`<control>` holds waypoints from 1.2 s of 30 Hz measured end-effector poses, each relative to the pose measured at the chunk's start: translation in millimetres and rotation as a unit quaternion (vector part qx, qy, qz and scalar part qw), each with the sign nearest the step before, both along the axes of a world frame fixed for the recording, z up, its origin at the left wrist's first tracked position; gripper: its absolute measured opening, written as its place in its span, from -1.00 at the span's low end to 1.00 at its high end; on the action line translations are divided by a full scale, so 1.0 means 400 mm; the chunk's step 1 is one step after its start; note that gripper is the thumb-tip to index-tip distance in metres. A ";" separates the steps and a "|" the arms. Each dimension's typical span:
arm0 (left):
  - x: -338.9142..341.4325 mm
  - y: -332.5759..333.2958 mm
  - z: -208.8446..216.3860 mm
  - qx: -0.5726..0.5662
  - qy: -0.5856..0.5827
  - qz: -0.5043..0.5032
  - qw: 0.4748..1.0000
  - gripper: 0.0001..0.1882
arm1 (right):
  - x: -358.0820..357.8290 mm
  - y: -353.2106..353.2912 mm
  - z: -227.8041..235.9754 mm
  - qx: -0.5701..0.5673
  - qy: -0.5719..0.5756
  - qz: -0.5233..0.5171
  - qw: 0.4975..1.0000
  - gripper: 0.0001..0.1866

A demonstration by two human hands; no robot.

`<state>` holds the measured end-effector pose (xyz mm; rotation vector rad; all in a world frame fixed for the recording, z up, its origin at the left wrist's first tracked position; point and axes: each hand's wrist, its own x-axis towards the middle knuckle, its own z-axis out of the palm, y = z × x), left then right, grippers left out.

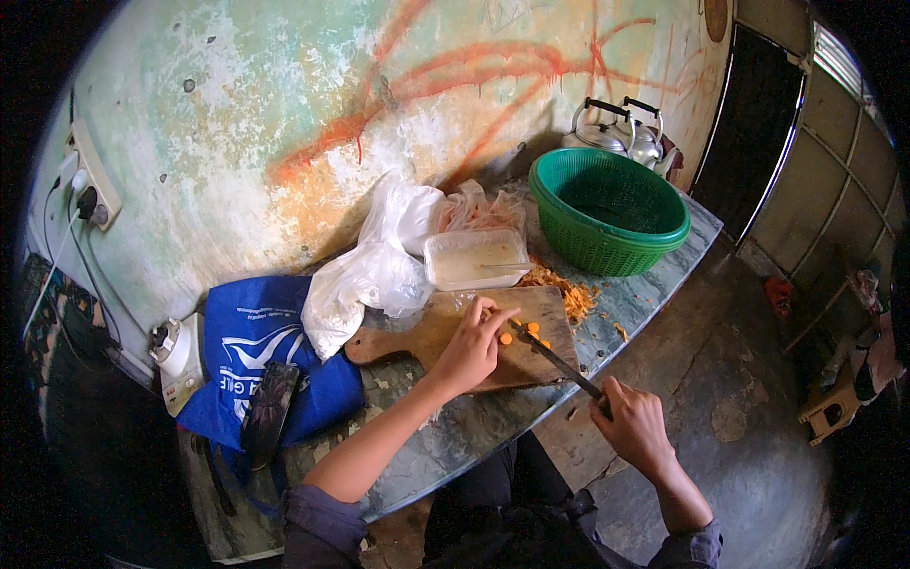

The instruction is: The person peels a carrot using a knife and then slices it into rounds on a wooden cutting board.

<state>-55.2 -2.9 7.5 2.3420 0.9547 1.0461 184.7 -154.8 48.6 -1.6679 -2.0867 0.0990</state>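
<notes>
My right hand [633, 425] grips the handle of a knife [555, 360], whose dark blade slants up and left across a wooden cutting board [455, 327]. Bent and closed, my left hand [471, 347] rests on the board beside the blade's far end. Whatever its fingers hold is hidden from view. Small round orange carrot slices [533, 327] lie around the blade, close to the left fingertips. Behind the board's right corner is a heap of orange peelings [574, 296].
A white tub [464, 258], white plastic bags [365, 275] and a green basket [607, 218] stand behind the board. Two metal kettles [607, 133] are near the wall. A blue bag [251, 332] with a dark phone-like slab [270, 408] lies left. The table edge [474, 457] runs near my body.
</notes>
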 end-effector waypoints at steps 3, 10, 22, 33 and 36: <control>0.003 -0.008 0.011 -0.033 -0.077 0.025 0.996 -0.56 | 0.003 -0.003 0.008 -0.041 0.023 -0.012 0.999 -0.77; -0.035 0.060 -0.061 -0.043 -0.189 0.111 0.975 -0.70 | -0.026 -0.011 0.035 -0.167 0.067 0.041 0.983 -0.73; -0.023 0.016 0.006 -0.065 -0.127 0.089 0.986 -0.84 | -0.028 0.019 0.015 -0.180 0.056 -0.016 0.982 -0.74; -0.028 0.001 0.016 -0.052 -0.103 0.110 0.987 -0.84 | -0.062 0.027 0.008 -0.184 0.028 0.039 0.982 -0.71; -0.029 0.007 0.015 -0.059 -0.110 0.109 0.986 -0.84 | -0.068 0.026 0.022 -0.198 0.007 0.037 0.979 -0.71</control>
